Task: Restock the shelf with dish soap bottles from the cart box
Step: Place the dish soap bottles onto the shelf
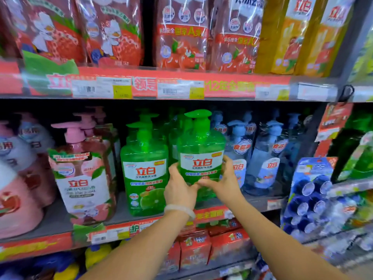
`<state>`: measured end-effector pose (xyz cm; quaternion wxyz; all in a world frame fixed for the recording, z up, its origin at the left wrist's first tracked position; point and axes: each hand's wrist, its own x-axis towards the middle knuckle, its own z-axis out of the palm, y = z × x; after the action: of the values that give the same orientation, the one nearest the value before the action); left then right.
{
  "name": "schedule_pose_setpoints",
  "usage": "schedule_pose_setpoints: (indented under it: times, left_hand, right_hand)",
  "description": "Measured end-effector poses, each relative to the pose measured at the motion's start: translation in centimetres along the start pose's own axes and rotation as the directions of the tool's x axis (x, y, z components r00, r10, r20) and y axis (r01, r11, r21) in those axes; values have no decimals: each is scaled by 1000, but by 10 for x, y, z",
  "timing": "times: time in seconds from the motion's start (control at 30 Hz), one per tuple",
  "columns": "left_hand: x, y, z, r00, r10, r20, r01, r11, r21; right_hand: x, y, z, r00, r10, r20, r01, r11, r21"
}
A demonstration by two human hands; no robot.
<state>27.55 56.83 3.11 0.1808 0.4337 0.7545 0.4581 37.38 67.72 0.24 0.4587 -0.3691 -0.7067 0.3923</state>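
1. While the translucent green pump-top dish soap bottle with the white label [201, 158] is held upright between both hands, its long axis stands vertical and its base is hidden behind the fingers.
2. The left hand [179, 188] is clamped on the bottle's lower left side, the right hand [222, 180] on its lower right; neither is clearly nearer.
3. The bottle is carried just right of a matching green bottle standing at the shelf front [144, 172].
4. The grey shelf board [260, 201] appears bare below; blue bottles [266, 158] crowd the right, so room is judged tight.
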Motion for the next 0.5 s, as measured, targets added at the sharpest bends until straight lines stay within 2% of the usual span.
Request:
schedule_pose_setpoints:
  times: [0.17,0.37,0.5]
  left_hand:
    - [11,-4,5,997,-61,-48,62,998,24]
    - [8,6,8,995,-69,-67,73,995,64]
    - [7,5,14,990,-85,-112,91,995,46]
  right_hand:
    - [14,15,15,996,19,87,-20,1000,10]
    - [18,38,19,991,68,116,-74,996,43]
    - [18,38,21,986,50,158,-54,998,18]
